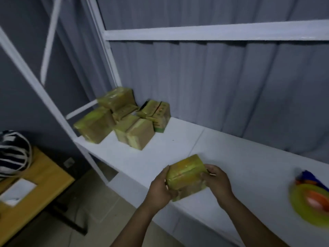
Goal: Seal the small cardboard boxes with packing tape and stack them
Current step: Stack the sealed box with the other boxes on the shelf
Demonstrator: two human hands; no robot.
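Note:
I hold one small cardboard box, wrapped in shiny yellowish tape, just above the white shelf. My left hand grips its left end and my right hand grips its right end. At the shelf's far left corner sits a pile of several taped boxes; one rests on top of the others at the back. A roll of yellow-green packing tape on a blue and orange dispenser lies at the right edge of the shelf, blurred.
White frame posts and a crossbar stand against the corrugated grey wall. Left and lower, a yellow table carries a striped black-and-white object and a white paper.

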